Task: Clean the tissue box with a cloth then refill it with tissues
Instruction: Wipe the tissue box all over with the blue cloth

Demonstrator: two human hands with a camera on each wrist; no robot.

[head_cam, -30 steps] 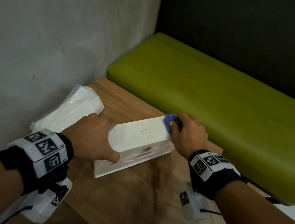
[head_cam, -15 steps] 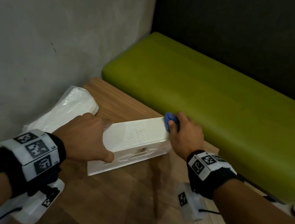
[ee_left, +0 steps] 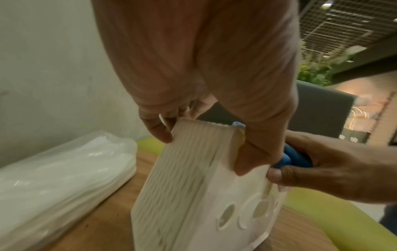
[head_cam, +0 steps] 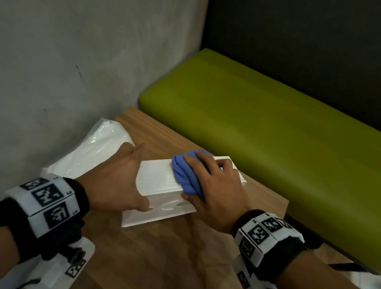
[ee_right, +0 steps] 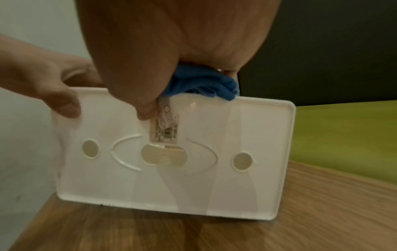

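A white plastic tissue box (head_cam: pixel 157 178) stands on its long side on the wooden table (head_cam: pixel 166 260), its base with oval holes (ee_right: pixel 163 156) facing me. My left hand (head_cam: pixel 119 179) grips the box's left end, thumb on the base and fingers behind. My right hand (head_cam: pixel 213 185) presses a bunched blue cloth (head_cam: pixel 185 174) onto the ribbed upper face, thumb on the base. The cloth (ee_right: pixel 201 84) also shows under the palm in the right wrist view, and the ribbed box (ee_left: pixel 184 178) in the left wrist view. A plastic-wrapped pack of tissues (head_cam: pixel 93 154) lies left, by the wall.
A grey wall (head_cam: pixel 64 58) borders the table on the left. A green padded bench (head_cam: pixel 279 145) runs behind and right of the table, with a dark panel above it. The table's near part lies bare in front of the box.
My right hand with the blue cloth has slid from the box's far right end leftward along the top face toward the middle. The left hand keeps its grip.
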